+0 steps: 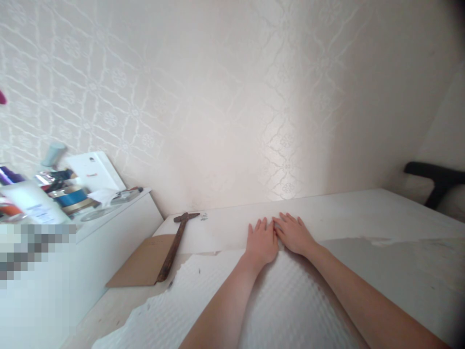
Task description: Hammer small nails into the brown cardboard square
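Observation:
My left hand (262, 242) lies palm down on a white board (225, 225), its fingers spread. Beside it, with the thumbs meeting or nearly so, my right hand (295, 234) rests flat on the same board, fingers apart. Neither hand shows anything in its grasp. A white sheet with a bumpy texture (290, 300) spreads under my forearms, its edge close to my wrists. To the left, a hammer with a wooden handle (174, 249) lies partly across a piece of brown cardboard (141, 261). Some small metal pieces, perhaps nails (204, 216), sit by the hammer's head.
A white cabinet (119, 247) on the left bears a white box (96, 172), a blue roll of tape (70, 196), a white tube (34, 201) and other clutter. A patterned wall (225, 106) rises behind the board. At the right stands a black armrest (434, 174).

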`<action>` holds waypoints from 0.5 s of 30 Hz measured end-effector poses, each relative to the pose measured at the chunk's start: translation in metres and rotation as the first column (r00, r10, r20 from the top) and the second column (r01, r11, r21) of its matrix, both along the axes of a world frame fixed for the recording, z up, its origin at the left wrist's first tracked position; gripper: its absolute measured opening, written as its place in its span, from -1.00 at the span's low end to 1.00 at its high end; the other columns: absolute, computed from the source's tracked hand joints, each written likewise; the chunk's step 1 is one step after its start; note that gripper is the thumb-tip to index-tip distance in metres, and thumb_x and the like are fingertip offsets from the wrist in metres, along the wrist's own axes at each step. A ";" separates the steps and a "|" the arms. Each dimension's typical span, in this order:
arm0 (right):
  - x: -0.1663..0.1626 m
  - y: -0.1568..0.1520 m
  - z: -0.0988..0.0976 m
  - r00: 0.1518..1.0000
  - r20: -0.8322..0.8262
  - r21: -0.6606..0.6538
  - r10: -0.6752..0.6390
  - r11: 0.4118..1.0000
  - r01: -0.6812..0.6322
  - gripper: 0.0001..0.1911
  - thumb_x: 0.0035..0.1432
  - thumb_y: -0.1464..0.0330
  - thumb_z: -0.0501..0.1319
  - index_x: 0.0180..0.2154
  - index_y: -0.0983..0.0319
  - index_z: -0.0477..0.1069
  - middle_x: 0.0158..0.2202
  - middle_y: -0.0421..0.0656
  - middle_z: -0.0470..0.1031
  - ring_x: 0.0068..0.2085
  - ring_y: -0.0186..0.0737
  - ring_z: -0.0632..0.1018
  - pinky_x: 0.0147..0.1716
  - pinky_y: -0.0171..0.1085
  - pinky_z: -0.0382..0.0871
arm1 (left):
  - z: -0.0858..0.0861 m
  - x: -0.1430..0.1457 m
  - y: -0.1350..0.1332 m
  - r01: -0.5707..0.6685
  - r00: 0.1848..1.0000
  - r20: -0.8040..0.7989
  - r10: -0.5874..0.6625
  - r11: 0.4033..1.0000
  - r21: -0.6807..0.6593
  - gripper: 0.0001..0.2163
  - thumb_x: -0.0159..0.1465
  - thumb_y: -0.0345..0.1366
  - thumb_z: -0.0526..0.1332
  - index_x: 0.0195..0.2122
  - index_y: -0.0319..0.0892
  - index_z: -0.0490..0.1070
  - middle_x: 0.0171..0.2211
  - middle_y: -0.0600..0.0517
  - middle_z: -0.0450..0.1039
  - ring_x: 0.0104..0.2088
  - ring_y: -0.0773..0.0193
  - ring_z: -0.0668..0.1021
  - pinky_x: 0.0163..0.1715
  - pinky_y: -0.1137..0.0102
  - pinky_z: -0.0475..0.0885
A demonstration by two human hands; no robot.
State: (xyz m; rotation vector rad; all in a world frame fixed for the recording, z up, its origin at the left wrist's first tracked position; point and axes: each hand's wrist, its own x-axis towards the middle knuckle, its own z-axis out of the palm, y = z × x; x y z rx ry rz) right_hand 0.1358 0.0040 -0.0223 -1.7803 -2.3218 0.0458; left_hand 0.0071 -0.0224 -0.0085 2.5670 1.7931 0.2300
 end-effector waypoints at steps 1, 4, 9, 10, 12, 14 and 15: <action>0.000 0.000 0.000 1.000 -0.001 0.002 -0.001 1.000 0.001 -0.47 0.28 0.28 -0.18 0.21 0.26 0.16 0.27 0.04 0.09 0.26 0.07 0.11 0.16 0.09 -0.03 | 0.000 0.000 0.000 0.000 1.000 -0.002 0.000 1.000 0.001 -0.52 0.34 -0.23 -0.27 0.25 -0.21 0.03 0.28 -0.12 0.03 0.26 0.06 0.12 0.20 0.02 0.04; 0.000 0.000 0.000 1.000 -0.005 0.005 -0.003 1.000 0.003 -0.48 0.28 0.28 -0.16 0.21 0.25 0.17 0.27 0.04 0.10 0.26 0.06 0.11 0.15 0.10 -0.02 | 0.000 0.000 0.000 -0.001 1.000 -0.016 0.001 1.000 -0.004 -0.52 0.35 -0.22 -0.27 0.26 -0.21 0.02 0.28 -0.12 0.02 0.26 0.06 0.11 0.20 0.02 0.04; 0.001 0.000 0.000 1.000 -0.005 0.006 0.003 1.000 -0.003 -0.48 0.28 0.28 -0.17 0.20 0.26 0.17 0.27 0.04 0.10 0.26 0.07 0.11 0.15 0.10 -0.03 | -0.001 0.000 0.000 -0.001 1.000 -0.029 0.001 1.000 -0.002 -0.52 0.35 -0.22 -0.27 0.26 -0.21 0.01 0.28 -0.11 0.01 0.27 0.07 0.10 0.20 0.03 0.05; 0.001 0.000 0.000 1.000 -0.005 0.005 0.004 1.000 -0.004 -0.48 0.28 0.28 -0.17 0.20 0.26 0.17 0.27 0.04 0.09 0.26 0.07 0.11 0.16 0.10 -0.03 | -0.001 0.000 0.000 -0.001 0.999 -0.033 0.001 1.000 0.002 -0.52 0.35 -0.22 -0.28 0.26 -0.20 0.01 0.28 -0.11 0.01 0.27 0.07 0.10 0.20 0.04 0.05; 0.001 0.000 0.000 1.000 -0.004 0.002 0.002 1.000 -0.002 -0.48 0.28 0.27 -0.17 0.21 0.26 0.17 0.27 0.03 0.10 0.26 0.07 0.10 0.16 0.09 -0.03 | -0.002 0.000 0.001 -0.002 0.999 -0.042 0.003 1.000 0.006 -0.52 0.35 -0.22 -0.28 0.27 -0.20 0.00 0.29 -0.11 0.00 0.27 0.08 0.09 0.20 0.04 0.05; 0.000 0.001 -0.001 1.000 -0.002 -0.001 -0.001 1.000 0.001 -0.48 0.28 0.27 -0.18 0.21 0.25 0.17 0.27 0.03 0.10 0.26 0.07 0.10 0.16 0.09 -0.02 | -0.002 0.000 0.001 -0.004 0.999 -0.047 0.004 1.000 0.007 -0.52 0.35 -0.22 -0.28 0.27 -0.20 0.00 0.29 -0.11 0.00 0.27 0.08 0.09 0.20 0.04 0.05; 0.000 0.001 -0.001 1.000 -0.001 -0.001 -0.002 1.000 0.002 -0.48 0.28 0.27 -0.18 0.21 0.25 0.17 0.27 0.03 0.10 0.26 0.06 0.10 0.16 0.09 -0.03 | -0.002 0.000 0.001 -0.004 0.999 -0.046 0.004 1.000 0.006 -0.52 0.35 -0.22 -0.28 0.27 -0.20 0.00 0.29 -0.11 0.00 0.27 0.08 0.09 0.20 0.04 0.05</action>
